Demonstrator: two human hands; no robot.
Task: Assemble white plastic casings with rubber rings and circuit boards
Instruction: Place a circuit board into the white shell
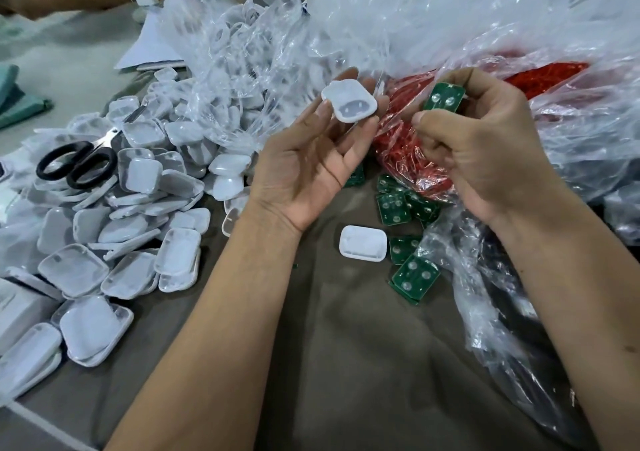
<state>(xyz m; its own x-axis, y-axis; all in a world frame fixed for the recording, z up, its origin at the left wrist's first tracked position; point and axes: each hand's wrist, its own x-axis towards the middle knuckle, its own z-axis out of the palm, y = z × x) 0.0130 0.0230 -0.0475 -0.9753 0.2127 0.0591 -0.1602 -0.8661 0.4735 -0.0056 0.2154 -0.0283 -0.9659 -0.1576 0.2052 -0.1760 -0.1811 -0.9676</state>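
Left hand (311, 153) cradles light, rigid casing (349, 101) on fingertips; right hand (485, 146) pinches thin board (444, 97) — hold by edges.

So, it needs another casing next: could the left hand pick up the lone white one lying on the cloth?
Probably not yet: the left hand already holds a white casing. The lone casing itself lies uncovered.

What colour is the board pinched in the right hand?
Green circuit board with pale round pads, in the right hand; head view.
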